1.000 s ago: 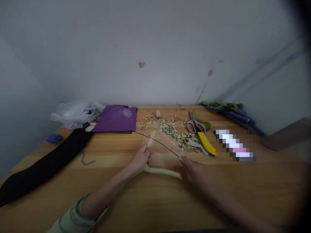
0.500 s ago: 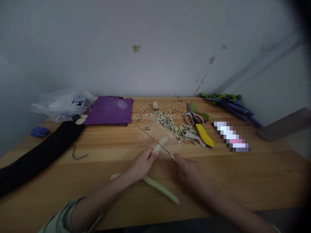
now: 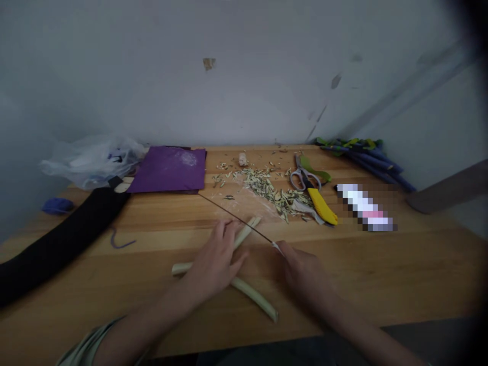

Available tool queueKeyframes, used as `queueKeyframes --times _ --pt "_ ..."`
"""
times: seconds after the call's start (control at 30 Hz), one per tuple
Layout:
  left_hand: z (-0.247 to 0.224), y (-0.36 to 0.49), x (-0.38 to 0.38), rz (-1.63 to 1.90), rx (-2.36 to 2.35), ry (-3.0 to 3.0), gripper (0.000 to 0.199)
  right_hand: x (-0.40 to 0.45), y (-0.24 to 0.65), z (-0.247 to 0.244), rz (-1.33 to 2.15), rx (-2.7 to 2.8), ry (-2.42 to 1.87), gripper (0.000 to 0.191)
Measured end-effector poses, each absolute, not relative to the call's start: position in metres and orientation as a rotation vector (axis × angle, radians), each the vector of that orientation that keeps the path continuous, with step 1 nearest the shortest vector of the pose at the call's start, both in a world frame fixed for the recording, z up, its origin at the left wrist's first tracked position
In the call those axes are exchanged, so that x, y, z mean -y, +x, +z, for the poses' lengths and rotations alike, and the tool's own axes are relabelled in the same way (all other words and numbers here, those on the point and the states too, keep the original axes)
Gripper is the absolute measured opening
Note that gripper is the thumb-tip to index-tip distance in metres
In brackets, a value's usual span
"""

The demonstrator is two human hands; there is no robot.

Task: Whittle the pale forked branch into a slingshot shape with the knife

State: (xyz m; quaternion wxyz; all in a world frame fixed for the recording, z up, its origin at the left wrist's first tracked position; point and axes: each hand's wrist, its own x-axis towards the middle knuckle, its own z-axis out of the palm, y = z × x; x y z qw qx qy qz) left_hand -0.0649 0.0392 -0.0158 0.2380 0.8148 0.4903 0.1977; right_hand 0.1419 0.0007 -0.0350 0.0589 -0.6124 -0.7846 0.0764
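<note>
A pale green forked stick, stripped of bark, is pinned flat on the light wooden bench by the left hand, whose palm and spread fingers are pressed down over the fork where the branches meet. One branch is seen pointing away toward a scatter of pale bark shavings; another runs toward the near edge of the bench, and a short stub juts out to the left of the hand. A long thin dark rod is gripped at its near end by the right hand, the fingers closed around it; the rod is laid slantwise across the bench, crossing just past the far branch of the stick and ending near a purple sheet.

Beyond the shavings, a pair of grey-handled scissors and a yellow-handled utility knife are seen lying close together. A bundle of blue and green wrapped sticks is stacked against the wall at the far right. At the left, a long black fabric strip is stretched diagonally over the bench, with a crumpled clear plastic bag behind it and a small blue lump beside it.
</note>
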Motion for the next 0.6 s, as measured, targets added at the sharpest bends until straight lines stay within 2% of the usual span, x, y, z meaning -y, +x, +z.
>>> queueKeyframes --times 0.07,0.2,0.3,0.43,0.6 --pt "-0.016 -0.067 -0.034 0.480 -1.389 2.289 0.044 -0.002 0.141 -0.034 0.238 2.376 -1.874 0.025" --pt "-0.018 -0.069 -0.028 0.239 -1.536 2.257 0.021 0.002 0.142 -0.032 0.291 2.322 -1.961 0.019" --pt "-0.015 -0.065 -0.030 0.017 -1.590 2.216 0.021 0.012 0.145 -0.030 0.345 2.262 -2.020 0.020" --pt "-0.014 -0.060 -0.037 0.036 -1.585 2.175 0.018 0.026 0.149 -0.033 0.338 2.253 -2.032 0.025" --pt "-0.024 -0.063 -0.042 0.142 -1.520 2.069 0.010 0.031 0.156 -0.035 0.286 2.235 -1.965 0.023"
